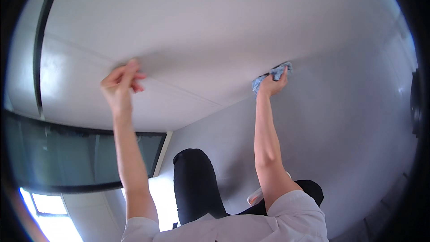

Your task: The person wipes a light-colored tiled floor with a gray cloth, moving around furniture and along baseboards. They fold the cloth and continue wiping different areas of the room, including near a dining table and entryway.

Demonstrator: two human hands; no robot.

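My right hand (274, 85) holds a crumpled light blue cloth (281, 70) against the lower edge of a smooth white panel (208, 23), where it meets a grey surface (319, 134). Part of the cloth hangs out on the left side of my palm. My left hand (124, 79) is raised at the white panel, with its fingers loosely curled and nothing seen in them. Whether its fingertips touch the panel I cannot tell. A thin seam line runs across the panel between my two hands.
A dark-framed glass panel (70, 154) lies at the lower left, with a bright window (50, 205) below it. A black vertical strip (39, 50) borders the white panel. My black-clad knee (196, 181) rises near the grey surface. A dark object (416, 102) is at the right rim.
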